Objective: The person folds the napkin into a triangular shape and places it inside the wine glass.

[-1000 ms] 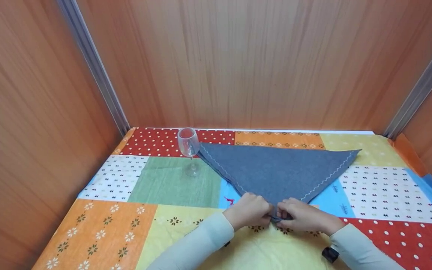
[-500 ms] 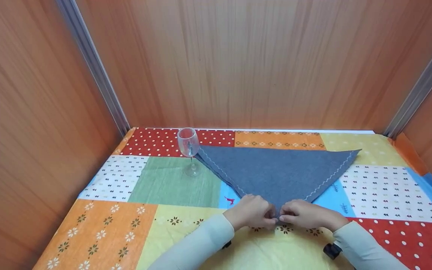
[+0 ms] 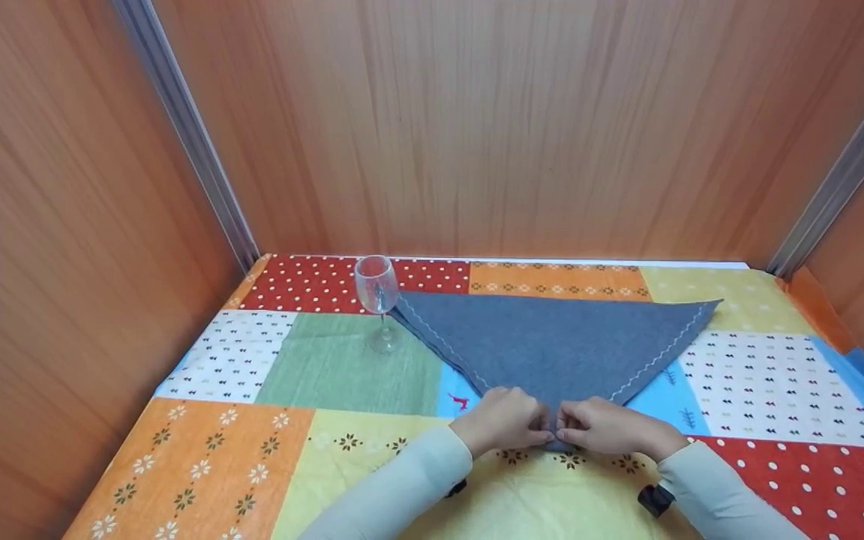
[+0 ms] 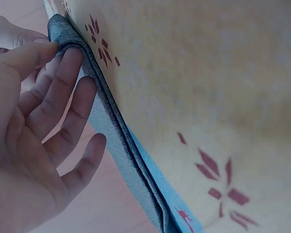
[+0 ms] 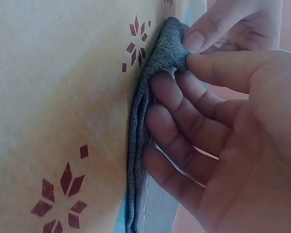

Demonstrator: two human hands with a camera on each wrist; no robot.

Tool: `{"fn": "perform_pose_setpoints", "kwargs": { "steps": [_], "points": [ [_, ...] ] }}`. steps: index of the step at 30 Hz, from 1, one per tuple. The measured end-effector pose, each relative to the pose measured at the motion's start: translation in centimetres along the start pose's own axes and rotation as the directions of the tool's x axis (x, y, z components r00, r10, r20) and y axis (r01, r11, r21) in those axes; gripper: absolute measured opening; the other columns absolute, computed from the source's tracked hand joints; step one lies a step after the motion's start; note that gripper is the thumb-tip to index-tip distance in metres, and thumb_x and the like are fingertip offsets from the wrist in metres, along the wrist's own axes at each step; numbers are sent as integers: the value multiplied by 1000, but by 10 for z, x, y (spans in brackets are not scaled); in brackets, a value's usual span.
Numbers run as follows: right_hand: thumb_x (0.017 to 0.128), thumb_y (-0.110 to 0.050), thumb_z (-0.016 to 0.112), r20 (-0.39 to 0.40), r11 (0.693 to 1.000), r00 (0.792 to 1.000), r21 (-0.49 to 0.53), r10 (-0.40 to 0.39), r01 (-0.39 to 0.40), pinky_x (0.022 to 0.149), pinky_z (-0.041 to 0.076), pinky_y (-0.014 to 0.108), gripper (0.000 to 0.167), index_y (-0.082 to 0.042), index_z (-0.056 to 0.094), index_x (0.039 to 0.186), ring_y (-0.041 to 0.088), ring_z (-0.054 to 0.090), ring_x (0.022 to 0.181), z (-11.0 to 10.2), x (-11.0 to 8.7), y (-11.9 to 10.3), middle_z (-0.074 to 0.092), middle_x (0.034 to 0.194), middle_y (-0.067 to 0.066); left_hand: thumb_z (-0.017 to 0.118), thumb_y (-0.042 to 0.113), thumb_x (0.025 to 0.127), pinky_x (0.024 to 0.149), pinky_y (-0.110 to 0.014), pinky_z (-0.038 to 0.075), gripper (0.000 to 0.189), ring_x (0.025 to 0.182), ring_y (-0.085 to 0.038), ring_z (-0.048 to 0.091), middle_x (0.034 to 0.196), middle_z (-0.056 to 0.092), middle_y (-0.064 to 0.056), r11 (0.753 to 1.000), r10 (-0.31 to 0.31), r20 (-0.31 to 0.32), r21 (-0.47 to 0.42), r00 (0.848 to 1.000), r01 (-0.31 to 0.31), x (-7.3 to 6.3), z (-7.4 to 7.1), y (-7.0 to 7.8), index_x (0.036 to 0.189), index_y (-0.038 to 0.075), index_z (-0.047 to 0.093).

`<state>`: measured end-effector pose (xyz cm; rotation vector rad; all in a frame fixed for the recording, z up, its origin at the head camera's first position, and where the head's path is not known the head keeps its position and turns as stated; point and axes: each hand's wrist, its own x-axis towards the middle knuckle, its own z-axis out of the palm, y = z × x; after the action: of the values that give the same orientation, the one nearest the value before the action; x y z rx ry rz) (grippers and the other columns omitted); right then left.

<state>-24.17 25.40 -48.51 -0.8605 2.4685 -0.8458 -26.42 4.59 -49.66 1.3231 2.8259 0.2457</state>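
Wood-grain panels stand behind and to either side of me, meeting at grey metal corner posts. Before me a patchwork tablecloth carries printed decoration instead of lettering: white polka dots on red, flower shapes on orange and yellow, and a small red animal-like figure on a blue patch.

Across its middle lies a grey cloth napkin in a layered triangle, broad edge toward the back panel, point toward me, with pale zigzag stitching along both slanting sides. I pinch that near point from both sides: my left hand and right hand each grip the turned-up tip between thumb and fingers, knuckles close together.

Just beside the napkin's left corner, a clear wine glass stands upright; I cannot tell whether they touch. Pale long sleeves cover my forearms.
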Motion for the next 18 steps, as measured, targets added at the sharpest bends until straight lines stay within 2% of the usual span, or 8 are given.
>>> {"fn": "perform_pose_setpoints", "kwargs": {
  "steps": [4,8,13,18],
  "points": [
    [102,-16,57,-4,1000,1000,-13,1,-1,61,43,27,5,-13,58,98,6,50,66,2,3,1,58,82,-5,75,38,90,54,-21,46,12,57,0,52,63,60,17,1000,3,-33,27,999,-2,0,0,2,84,28,75],
    [100,-12,59,-16,1000,1000,-12,14,-14,61,43,28,4,-13,58,97,7,50,66,5,5,3,58,82,-6,76,34,90,51,-21,43,15,55,-3,49,59,54,14,999,41,-53,30,998,-40,-3,-1,3,79,24,72],
    [101,-13,57,-17,999,1000,32,24,-23,59,42,27,6,-14,60,97,7,49,64,5,5,5,59,80,-3,74,34,91,51,-20,41,13,52,-1,43,57,51,15,991,120,-23,58,992,-119,-6,-5,2,80,26,74],
    [102,-14,56,-13,999,1000,40,16,-16,58,42,26,6,-14,59,97,7,49,63,5,5,6,59,80,-3,76,46,87,51,-17,41,17,53,2,46,65,61,17,981,168,3,103,986,-167,-9,-6,3,86,28,77]
  ]
}}
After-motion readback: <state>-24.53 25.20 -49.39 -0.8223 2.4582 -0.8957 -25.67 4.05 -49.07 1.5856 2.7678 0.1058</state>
